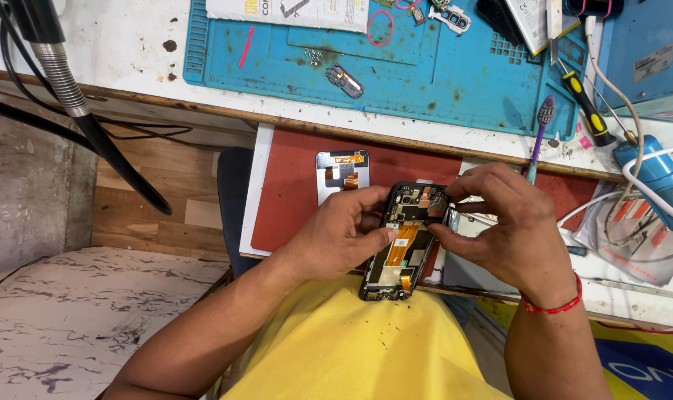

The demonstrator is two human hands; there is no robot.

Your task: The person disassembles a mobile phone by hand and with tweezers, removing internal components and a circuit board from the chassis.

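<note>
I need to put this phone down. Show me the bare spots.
Free: the red board left of the detached screen panel, and the blue mat's centre between the small black part and purple toothbrush. Crowded: the right side, with the yellow-handled screwdriver and white cables.

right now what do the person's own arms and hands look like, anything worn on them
Both forearms are bare, with no sleeves reaching them and no gloves. The left hand has nothing on its wrist. The right hand has a thin red thread bracelet around its wrist. No rings or watch show.
</note>
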